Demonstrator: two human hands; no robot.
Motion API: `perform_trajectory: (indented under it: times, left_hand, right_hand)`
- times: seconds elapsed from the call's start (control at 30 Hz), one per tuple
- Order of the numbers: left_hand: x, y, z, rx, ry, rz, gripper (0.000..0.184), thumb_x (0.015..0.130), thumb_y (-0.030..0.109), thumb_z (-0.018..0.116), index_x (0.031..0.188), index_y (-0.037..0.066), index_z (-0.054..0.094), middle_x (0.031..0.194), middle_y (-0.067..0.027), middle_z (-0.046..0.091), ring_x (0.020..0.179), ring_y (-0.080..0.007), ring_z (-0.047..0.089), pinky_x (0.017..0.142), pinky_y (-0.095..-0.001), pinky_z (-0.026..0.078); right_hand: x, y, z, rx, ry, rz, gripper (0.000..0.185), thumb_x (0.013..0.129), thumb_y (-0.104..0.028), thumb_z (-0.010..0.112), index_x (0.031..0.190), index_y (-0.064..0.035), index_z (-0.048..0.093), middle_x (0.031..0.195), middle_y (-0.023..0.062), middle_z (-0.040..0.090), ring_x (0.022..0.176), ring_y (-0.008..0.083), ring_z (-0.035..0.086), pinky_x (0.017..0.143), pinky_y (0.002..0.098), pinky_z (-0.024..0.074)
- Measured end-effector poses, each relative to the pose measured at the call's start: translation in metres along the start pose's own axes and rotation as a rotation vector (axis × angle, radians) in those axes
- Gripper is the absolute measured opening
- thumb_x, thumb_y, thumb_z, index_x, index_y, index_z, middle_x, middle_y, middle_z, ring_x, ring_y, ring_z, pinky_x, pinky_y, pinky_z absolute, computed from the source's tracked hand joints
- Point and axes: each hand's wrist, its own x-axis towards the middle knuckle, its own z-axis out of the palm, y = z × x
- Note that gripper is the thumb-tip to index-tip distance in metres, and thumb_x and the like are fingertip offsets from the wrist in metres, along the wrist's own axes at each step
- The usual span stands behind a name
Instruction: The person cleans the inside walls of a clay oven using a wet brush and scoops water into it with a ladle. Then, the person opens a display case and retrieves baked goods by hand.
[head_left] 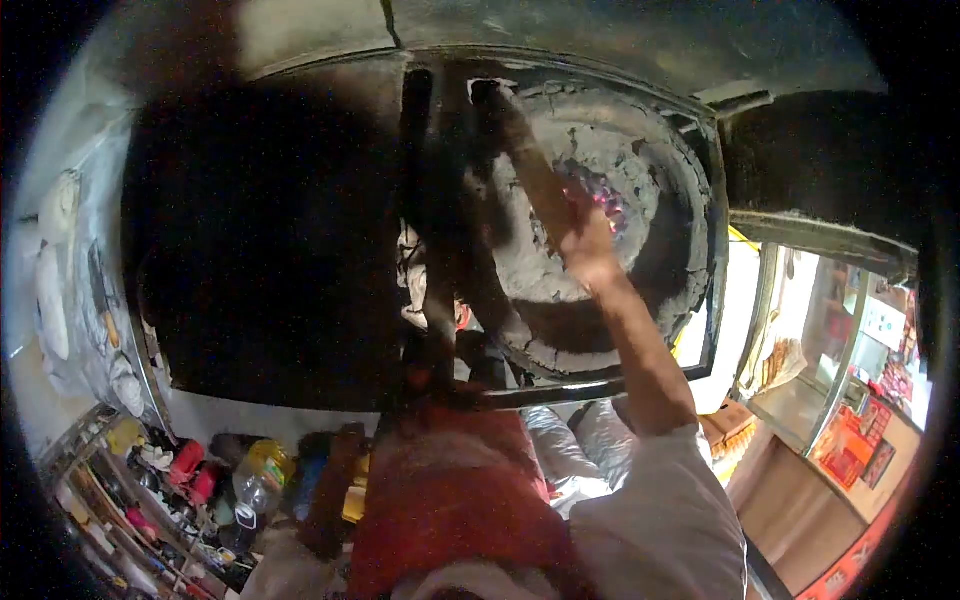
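Note:
My right hand reaches over a round grey clay-lined hearth. Its fingers are closed round a long brown wooden stick or handle, which slants up and left over the ash. Glowing pink-red coals lie in the middle of the hearth, just beyond the hand. A dark forearm-like shape hangs low at my left side; my left hand itself cannot be made out.
A wide black surface lies left of the hearth. Silvery sacks stand below its front edge. A plastic bottle and cluttered shelves are at lower left, a wooden cabinet at lower right.

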Motion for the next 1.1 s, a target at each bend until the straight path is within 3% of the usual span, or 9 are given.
perform_trajectory:
  times: [0.2,0.27,0.33,0.43,0.5,0.57,0.73,0.9,1.1]
  left_hand:
    - [-0.006,0.008,-0.005,0.734,0.258,0.374,0.030,0.087,0.018,0.060,0.112,0.001,0.053,0.097,-0.0160,0.063,0.088,-0.0289,0.062,0.072,-0.0395,0.053]
    - [-0.009,0.002,-0.005,0.837,0.382,0.438,0.031,0.087,0.018,0.060,0.112,0.001,0.053,0.097,-0.0165,0.062,0.088,-0.0295,0.062,0.073,-0.0402,0.053]
    - [-0.017,0.011,-0.002,0.917,0.516,0.502,0.031,0.087,0.019,0.061,0.112,0.001,0.053,0.097,-0.0169,0.062,0.088,-0.0301,0.062,0.073,-0.0410,0.053]
    - [-0.039,0.052,-0.019,0.417,0.580,0.706,0.030,0.089,0.020,0.058,0.112,0.002,0.054,0.102,-0.0171,0.061,0.089,-0.0306,0.062,0.075,-0.0397,0.053]
    - [-0.028,0.072,-0.022,-0.418,-0.026,-0.123,0.030,0.092,0.021,0.054,0.116,0.003,0.053,0.106,-0.0168,0.060,0.090,-0.0299,0.062,0.077,-0.0382,0.053]
    - [-0.032,0.076,-0.024,-0.103,0.068,0.090,0.030,0.090,0.021,0.055,0.114,0.003,0.056,0.108,-0.0177,0.060,0.093,-0.0315,0.061,0.080,-0.0398,0.051]
    - [-0.029,0.048,-0.039,0.550,0.334,0.509,0.031,0.085,0.023,0.060,0.108,0.002,0.061,0.112,-0.0198,0.060,0.100,-0.0354,0.059,0.086,-0.0437,0.049]
    - [0.000,0.004,-0.028,0.908,0.584,0.628,0.032,0.080,0.024,0.064,0.103,0.001,0.066,0.115,-0.0219,0.060,0.107,-0.0394,0.056,0.092,-0.0476,0.046]
    - [-0.040,0.078,-0.045,0.395,0.217,0.479,0.041,0.079,0.027,0.066,0.109,-0.001,0.064,0.117,-0.0233,0.060,0.105,-0.0390,0.058,0.091,-0.0484,0.046]
  right_hand:
    - [0.045,-0.050,0.012,-0.728,-0.075,-0.253,0.037,0.088,-0.026,0.064,0.120,-0.0095,0.057,0.094,0.0219,0.066,0.080,0.0420,0.064,0.069,0.0485,0.0520]
    - [0.068,0.033,-0.020,-1.113,-0.092,-0.433,0.012,0.075,-0.020,0.063,0.074,-0.0077,0.065,0.062,0.0077,0.060,0.064,0.0264,0.064,0.055,0.0358,0.0521]
    - [0.054,0.086,-0.071,-1.056,0.081,0.221,0.031,0.087,-0.026,0.061,0.112,-0.0078,0.065,0.099,0.0209,0.067,0.090,0.0389,0.064,0.072,0.0489,0.0515]
    - [-0.020,0.151,-0.161,-0.756,0.520,0.019,0.046,0.092,-0.037,0.055,0.127,-0.0067,0.056,0.098,0.0133,0.070,0.081,0.0291,0.068,0.073,0.0400,0.0549]
    - [-0.050,0.176,-0.169,-0.534,0.618,-0.155,0.047,0.094,-0.030,0.053,0.135,-0.0084,0.049,0.106,0.0133,0.069,0.088,0.0259,0.068,0.078,0.0386,0.0552]
    - [-0.073,0.135,-0.150,-0.912,0.404,0.114,0.053,0.087,-0.007,0.056,0.138,-0.0171,0.046,0.137,0.0088,0.051,0.116,0.0282,0.057,0.089,0.0326,0.0510]
    - [0.002,0.270,-0.179,-0.998,0.095,0.215,0.036,0.093,-0.018,0.047,0.128,-0.0125,0.053,0.113,0.0173,0.063,0.092,0.0344,0.066,0.077,0.0440,0.0528]
    - [-0.137,0.104,-0.153,-0.120,0.584,0.273,0.046,0.097,-0.040,0.051,0.124,-0.0042,0.060,0.111,0.0145,0.069,0.101,0.0199,0.065,0.088,0.0308,0.0492]
    - [-0.128,0.080,-0.134,-0.290,0.470,-0.024,0.047,0.091,-0.016,0.054,0.134,0.0021,0.046,0.126,0.0220,0.059,0.114,0.0314,0.059,0.097,0.0368,0.0452]
